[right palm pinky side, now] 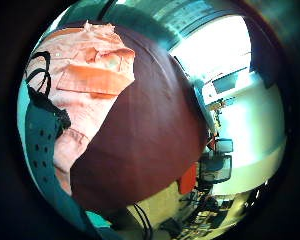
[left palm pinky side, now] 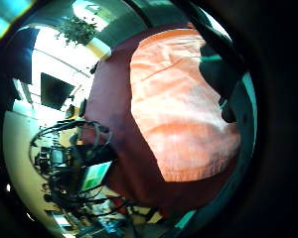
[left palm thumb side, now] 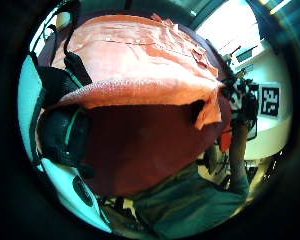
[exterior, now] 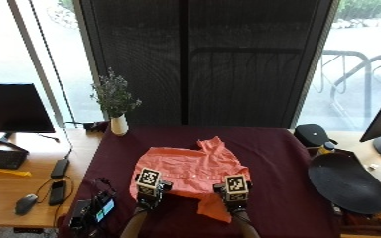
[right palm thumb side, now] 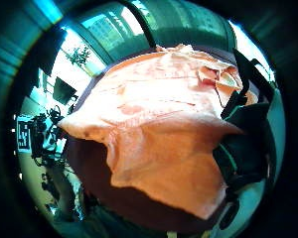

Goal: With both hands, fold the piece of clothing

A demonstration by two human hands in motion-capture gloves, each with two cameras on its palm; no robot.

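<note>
You have one orange shirt (exterior: pixel 190 171) in front of you, spread at the centre of the frame on a dark red tablecloth (exterior: pixel 270 158), and two gloved hands at its near edge. Your left hand (exterior: pixel 149 191) sits at the shirt's lower left edge, your right hand (exterior: pixel 235 194) at its lower right, where a flap of cloth hangs down toward the bottom of the frame. In the palm views both hands pinch the near hem, lifting it off the cloth. One white vase (exterior: pixel 118 125) with a plant stands upper left of the shirt; a monitor (exterior: pixel 12 108) sits at far left, a black round disc (exterior: pixel 346 182) at right.
</note>
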